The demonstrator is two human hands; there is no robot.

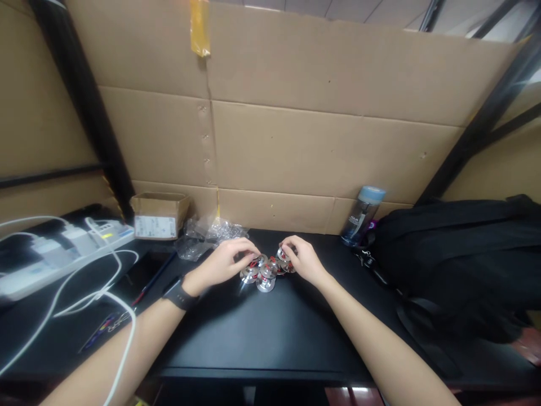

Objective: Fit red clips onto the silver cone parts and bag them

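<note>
The left hand (230,261) and right hand (307,261) touch silvery discs (266,278) on a black table (249,341)

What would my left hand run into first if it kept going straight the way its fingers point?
The pile of shiny metal discs with red loops, right by the left hand; depth is unclear, so it may already be touching them.

The location is an enclosed desk bay, room type undetermined: cardboard panels (274,146) and a black metal frame (82,101) rise behind the rear edge of the black table (249,338); a power strip (38,276) occupies the left side, a black bag (456,259) the right.
</note>
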